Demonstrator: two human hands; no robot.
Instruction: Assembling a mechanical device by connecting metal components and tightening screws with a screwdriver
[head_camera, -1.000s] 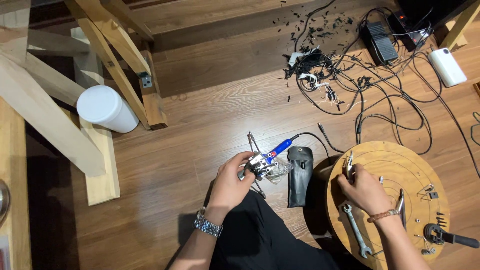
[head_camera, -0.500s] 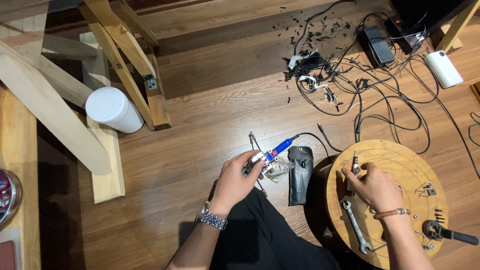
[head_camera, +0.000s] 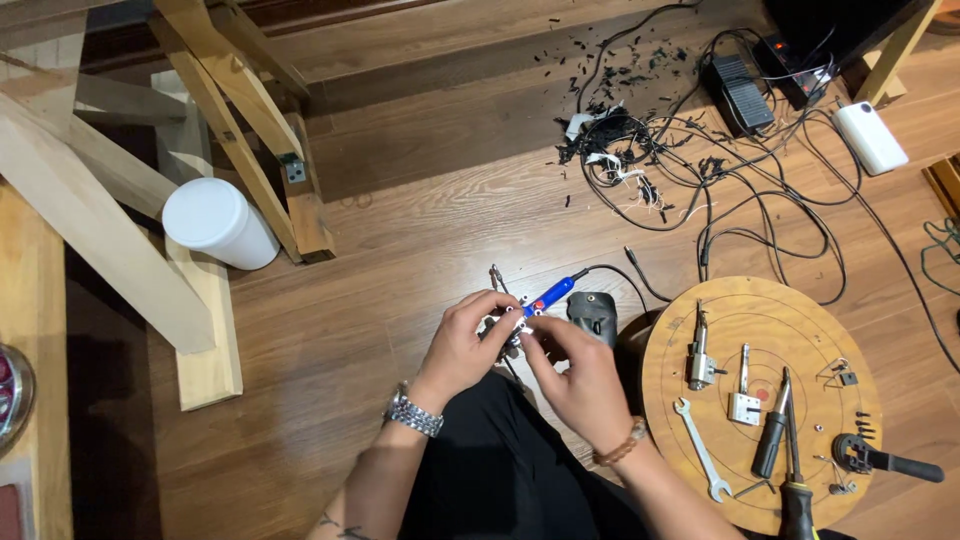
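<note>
Near the person's lap, the left hand (head_camera: 462, 345) and right hand (head_camera: 578, 375) meet, fingers pinched together on a small metal part (head_camera: 510, 328) with a blue handle (head_camera: 552, 293). To the right lies a round wooden board (head_camera: 800, 320) carrying a wrench (head_camera: 702, 450). Farther off, tangled cables (head_camera: 720, 200) sprawl; far left stands a white cup (head_camera: 215, 222).

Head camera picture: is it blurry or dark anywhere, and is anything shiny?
Head view: mostly sharp and evenly lit; the round wooden board with its tools is crisp. The left hand and right hand look slightly soft around the small metal-and-blue gadget. The gap beneath the pale wooden trestle falls into dark shadow. The white plastic cylinder is bright.
</note>
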